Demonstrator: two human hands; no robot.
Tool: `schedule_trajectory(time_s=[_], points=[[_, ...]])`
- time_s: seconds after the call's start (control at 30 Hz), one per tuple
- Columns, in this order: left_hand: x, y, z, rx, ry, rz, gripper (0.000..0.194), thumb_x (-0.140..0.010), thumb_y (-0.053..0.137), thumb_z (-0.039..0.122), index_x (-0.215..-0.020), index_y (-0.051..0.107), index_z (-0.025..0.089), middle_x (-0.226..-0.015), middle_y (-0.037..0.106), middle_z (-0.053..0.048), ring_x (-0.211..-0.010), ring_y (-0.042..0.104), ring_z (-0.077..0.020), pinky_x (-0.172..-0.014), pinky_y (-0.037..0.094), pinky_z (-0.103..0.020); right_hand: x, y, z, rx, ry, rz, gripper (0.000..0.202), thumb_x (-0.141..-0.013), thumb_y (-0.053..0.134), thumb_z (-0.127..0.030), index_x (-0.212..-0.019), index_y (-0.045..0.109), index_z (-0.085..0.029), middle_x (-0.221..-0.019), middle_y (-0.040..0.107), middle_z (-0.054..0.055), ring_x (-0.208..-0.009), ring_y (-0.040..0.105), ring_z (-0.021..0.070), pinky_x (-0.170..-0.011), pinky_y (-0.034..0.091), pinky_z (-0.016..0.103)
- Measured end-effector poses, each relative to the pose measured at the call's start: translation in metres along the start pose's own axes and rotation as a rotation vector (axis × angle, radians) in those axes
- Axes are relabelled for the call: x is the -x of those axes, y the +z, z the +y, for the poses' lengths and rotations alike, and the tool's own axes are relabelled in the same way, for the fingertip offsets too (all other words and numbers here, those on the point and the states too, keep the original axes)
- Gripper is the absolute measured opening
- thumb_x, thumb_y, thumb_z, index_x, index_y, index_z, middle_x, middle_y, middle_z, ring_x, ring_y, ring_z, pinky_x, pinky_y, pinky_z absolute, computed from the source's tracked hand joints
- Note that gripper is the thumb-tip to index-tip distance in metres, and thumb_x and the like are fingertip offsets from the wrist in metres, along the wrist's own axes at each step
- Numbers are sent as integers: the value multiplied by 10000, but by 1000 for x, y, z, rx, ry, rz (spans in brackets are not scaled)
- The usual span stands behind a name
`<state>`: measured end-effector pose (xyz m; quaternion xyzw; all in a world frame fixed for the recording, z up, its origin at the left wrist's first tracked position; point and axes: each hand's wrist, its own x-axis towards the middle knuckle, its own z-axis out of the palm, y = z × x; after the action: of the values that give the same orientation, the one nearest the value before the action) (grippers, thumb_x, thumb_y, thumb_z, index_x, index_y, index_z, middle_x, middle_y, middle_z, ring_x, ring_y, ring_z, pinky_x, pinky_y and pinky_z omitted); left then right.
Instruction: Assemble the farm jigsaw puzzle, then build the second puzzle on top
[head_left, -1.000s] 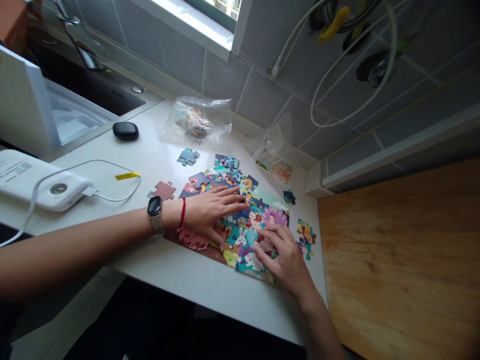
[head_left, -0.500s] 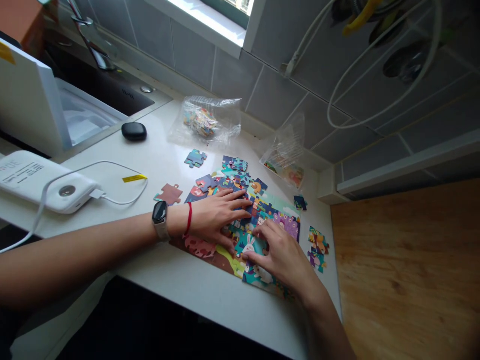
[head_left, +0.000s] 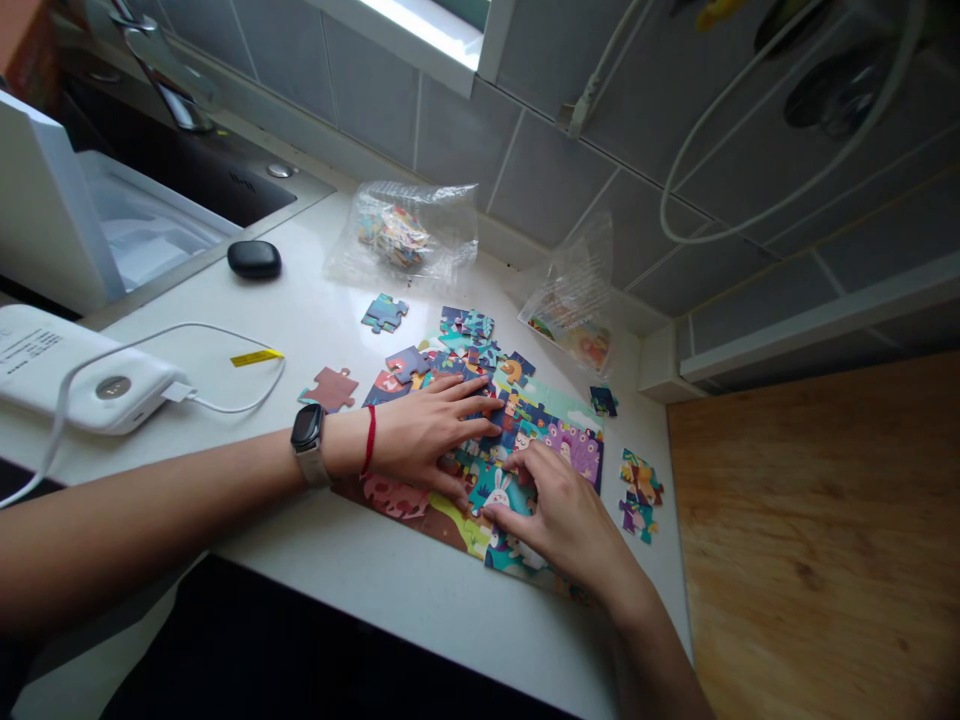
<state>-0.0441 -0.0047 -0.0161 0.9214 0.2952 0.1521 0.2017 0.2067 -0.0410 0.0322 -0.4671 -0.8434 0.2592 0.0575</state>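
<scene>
A colourful jigsaw puzzle [head_left: 457,525] lies on the white counter, partly assembled, with some pieces resting on its upper part. My left hand [head_left: 424,430] lies flat over its middle, fingers spread. To the right, my right hand [head_left: 559,510] is curved, its thumb and fingertips touching the puzzle around a piece with a white rabbit [head_left: 498,492]; thumb and fingers are apart. Loose pieces lie around: a reddish-brown one [head_left: 331,389], a blue one [head_left: 385,313], a dark one [head_left: 603,401] and a small group [head_left: 639,495] at the right.
Plastic bags, one with pieces [head_left: 401,235], one with a picture card [head_left: 570,330], lie at the back. A black case [head_left: 254,260], a white power bank [head_left: 82,370] with cable and a sink [head_left: 180,150] are at left. A wooden surface [head_left: 810,520] is at right.
The camera view has shifted slightly. Both hands keep nearly the same places on the puzzle, and no piece has visibly moved.
</scene>
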Motion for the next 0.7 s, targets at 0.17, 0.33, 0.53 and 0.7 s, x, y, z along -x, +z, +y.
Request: schedule_trajectory(time_s=[0.17,0.33,0.53,0.7], points=[[-1,-1,0,1,-8,0,771,-816,798,652,-1415,611,205,-1635,462,-160,-1559,315,-453,-1274,244,-621,1,3,3,-3,15,4,291,-811,860,-237,-1001,640,-230,-1016,673,42,-985,661,266,-844,531,367],[-1,-1,-1,3,-9,-15,753,-829,799,626,-1422,613,200,-1639,457,-159,-1556,311,-466,-1264,254,-640,1,4,10,-22,-12,4,299,-858,843,-258,-1105,676,-236,-1119,685,64,-1075,663,273,-931,543,399],[-1,0,-1,1,-11,-6,760,-824,805,627,-1433,605,219,-1640,459,-148,-1558,320,-445,-1276,247,-606,2,3,12,-38,-70,1,300,-898,810,-239,-1190,742,-258,-1079,667,55,-1007,682,236,-906,575,376],[-1,0,-1,-5,0,-7,790,-831,781,668,-1443,600,203,-1638,459,-158,-1553,325,-452,-1275,243,-604,3,3,13,-1,-94,-8,268,-920,792,-271,-1187,780,-241,-1052,666,66,-958,686,232,-873,584,371]])
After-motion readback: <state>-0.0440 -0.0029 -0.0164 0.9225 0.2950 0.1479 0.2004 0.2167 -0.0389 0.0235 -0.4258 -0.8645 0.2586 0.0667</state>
